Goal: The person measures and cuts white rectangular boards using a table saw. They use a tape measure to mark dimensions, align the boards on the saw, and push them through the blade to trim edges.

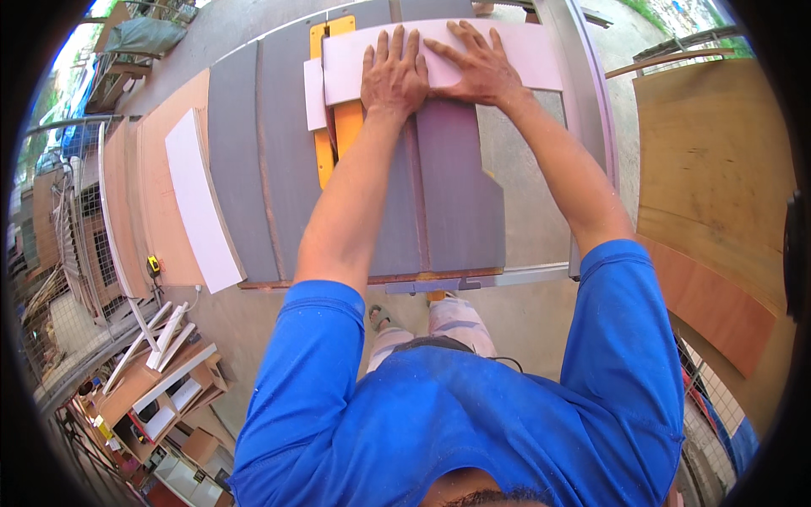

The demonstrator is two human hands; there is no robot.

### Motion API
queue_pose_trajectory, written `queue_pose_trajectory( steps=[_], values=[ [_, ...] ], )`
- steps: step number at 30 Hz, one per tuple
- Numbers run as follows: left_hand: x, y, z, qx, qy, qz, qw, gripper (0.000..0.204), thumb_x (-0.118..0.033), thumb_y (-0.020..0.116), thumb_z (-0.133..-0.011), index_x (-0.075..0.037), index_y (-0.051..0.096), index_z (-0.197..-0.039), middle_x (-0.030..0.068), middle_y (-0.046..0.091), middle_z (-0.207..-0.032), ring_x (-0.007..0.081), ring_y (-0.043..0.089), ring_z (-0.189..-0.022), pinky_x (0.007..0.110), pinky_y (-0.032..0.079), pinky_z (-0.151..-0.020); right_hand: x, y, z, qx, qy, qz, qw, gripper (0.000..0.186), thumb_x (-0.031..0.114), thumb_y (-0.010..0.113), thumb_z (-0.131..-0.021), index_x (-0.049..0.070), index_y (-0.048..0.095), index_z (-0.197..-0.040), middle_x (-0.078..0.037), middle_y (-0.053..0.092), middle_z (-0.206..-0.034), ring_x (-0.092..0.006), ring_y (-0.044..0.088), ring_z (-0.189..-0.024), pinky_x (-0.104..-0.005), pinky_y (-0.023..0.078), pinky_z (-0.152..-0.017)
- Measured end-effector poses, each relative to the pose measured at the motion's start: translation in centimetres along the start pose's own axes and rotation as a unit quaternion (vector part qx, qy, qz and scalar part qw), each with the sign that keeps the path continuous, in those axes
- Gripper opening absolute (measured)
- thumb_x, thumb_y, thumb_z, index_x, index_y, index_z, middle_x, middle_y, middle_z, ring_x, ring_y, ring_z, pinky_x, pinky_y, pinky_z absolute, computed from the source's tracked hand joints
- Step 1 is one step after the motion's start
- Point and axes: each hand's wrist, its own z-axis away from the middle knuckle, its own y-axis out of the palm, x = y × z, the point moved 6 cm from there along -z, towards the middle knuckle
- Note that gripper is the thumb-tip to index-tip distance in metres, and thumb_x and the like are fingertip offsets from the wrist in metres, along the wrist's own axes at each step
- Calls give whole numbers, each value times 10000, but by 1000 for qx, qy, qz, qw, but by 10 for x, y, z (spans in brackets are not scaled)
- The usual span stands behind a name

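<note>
Both my hands press flat on a long white board (524,52) lying across the far part of a grey table saw (460,186). My left hand (394,74) rests on the board's left half, fingers stretched forward. Just right of it lies my right hand (480,66), fingers spread, thumb reaching toward the left hand. A narrow white offcut (314,95) sits at the board's left end, over the yellow insert (348,127) of the saw. The blade is mostly hidden by the board and my left forearm.
A metal rail (587,101) runs along the right side. Left of the saw, a long white panel (201,198) lies on a brown sheet (160,169), with a yellow tape measure (153,266) nearby. Large brown boards (710,160) stand right. A cluttered wooden shelf (160,397) stands lower left.
</note>
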Motion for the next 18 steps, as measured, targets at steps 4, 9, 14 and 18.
queue_pose_trajectory(
  steps=[4,9,14,18],
  values=[
    [6,3,-13,1,-19,27,999,515,-375,326,-1002,-199,422,-1477,70,383,-1542,283,323,-1436,451,214,-1189,-2,-1,-17,35,2,34,999,878,812,609,-690,401,432,-1445,-100,309,-1560,-268,241,-1467,-593,126,-1186],
    [13,12,-40,18,-26,37,999,521,-372,326,-1002,-176,416,-1476,86,380,-1541,289,313,-1442,455,217,-1191,-8,-18,-42,74,-18,25,997,779,668,576,-837,181,481,-1439,-236,384,-1498,-371,324,-1416,-573,243,-1142],
    [24,25,-70,43,-21,43,998,524,-330,362,-990,-109,425,-1460,132,379,-1534,321,325,-1433,471,232,-1186,-23,1,-72,60,-5,-2,998,848,725,606,-758,283,434,-1461,-188,314,-1547,-340,248,-1458,-595,161,-1167],
    [28,34,-95,43,-15,41,998,524,-317,363,-983,-107,427,-1459,135,387,-1529,321,328,-1432,472,242,-1181,-45,28,-91,-7,-15,49,999,875,820,572,-717,405,399,-1467,-113,327,-1557,-278,260,-1463,-598,156,-1171]
  ],
)
